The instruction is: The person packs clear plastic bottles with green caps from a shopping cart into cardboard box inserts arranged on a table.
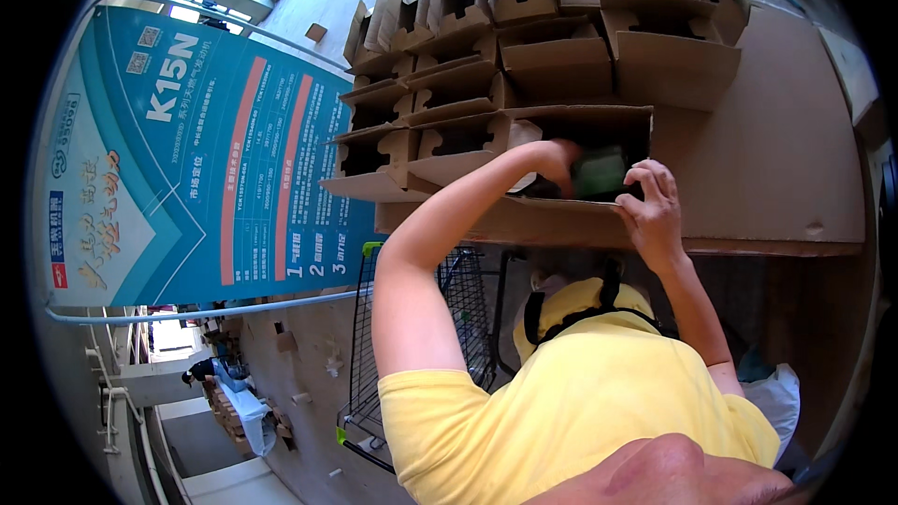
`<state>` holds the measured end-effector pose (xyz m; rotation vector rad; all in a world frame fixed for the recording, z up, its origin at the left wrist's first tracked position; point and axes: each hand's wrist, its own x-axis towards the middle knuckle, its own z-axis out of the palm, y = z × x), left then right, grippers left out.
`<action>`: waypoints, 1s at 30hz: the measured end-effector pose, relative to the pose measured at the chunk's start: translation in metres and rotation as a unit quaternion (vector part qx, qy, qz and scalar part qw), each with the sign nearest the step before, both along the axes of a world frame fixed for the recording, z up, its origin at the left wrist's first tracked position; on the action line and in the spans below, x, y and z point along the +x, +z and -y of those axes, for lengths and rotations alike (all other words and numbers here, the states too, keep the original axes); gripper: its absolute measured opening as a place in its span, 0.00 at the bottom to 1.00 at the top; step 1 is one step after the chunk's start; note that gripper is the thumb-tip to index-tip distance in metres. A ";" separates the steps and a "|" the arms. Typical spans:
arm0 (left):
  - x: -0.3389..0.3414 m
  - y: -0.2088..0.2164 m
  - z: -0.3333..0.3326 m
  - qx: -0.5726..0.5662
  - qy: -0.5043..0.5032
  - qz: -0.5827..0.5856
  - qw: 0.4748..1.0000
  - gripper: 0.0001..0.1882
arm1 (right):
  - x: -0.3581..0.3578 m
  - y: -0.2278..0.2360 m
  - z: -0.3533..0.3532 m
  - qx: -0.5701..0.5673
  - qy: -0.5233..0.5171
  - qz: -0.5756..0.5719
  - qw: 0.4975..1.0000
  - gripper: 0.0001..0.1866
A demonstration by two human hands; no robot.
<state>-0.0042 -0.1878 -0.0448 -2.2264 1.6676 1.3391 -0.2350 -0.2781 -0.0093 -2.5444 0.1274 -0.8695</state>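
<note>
An upright cardboard box (pixel 585 119), open at the top, stands directly in front of me at the near side of a group of similar boxes. My left hand (pixel 558 161) reaches down into it, its fingers smeared and partly hidden. Beside those fingers, inside the box, is a blurred green item (pixel 600 173) whose kind I cannot make out. Whether the left hand grips that item does not show. My right hand (pixel 652 209) is closed at the box's near right corner, thumb and fingers pinching its edge.
Several open cardboard boxes (pixel 552 47) stand in rows on a cardboard-covered table (pixel 760 159). A wire shopping cart (pixel 369 355) is below on the left. A large blue display board (pixel 206 159) stands left; farther off, a person (pixel 220 372) is beside stacked cartons.
</note>
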 end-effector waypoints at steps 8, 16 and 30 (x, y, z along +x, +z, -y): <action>-0.017 -0.047 0.042 0.061 -0.167 0.054 0.983 0.31 | -0.004 -0.002 0.010 -0.002 0.026 -0.011 1.000 0.07; -0.029 -0.044 0.027 0.056 -0.132 0.153 0.978 0.17 | 0.001 -0.001 0.010 -0.014 0.058 -0.015 0.998 0.05; -0.049 0.039 -0.138 -0.415 0.336 0.045 0.844 0.29 | 0.006 -0.046 0.010 0.262 -0.009 -0.023 0.965 0.27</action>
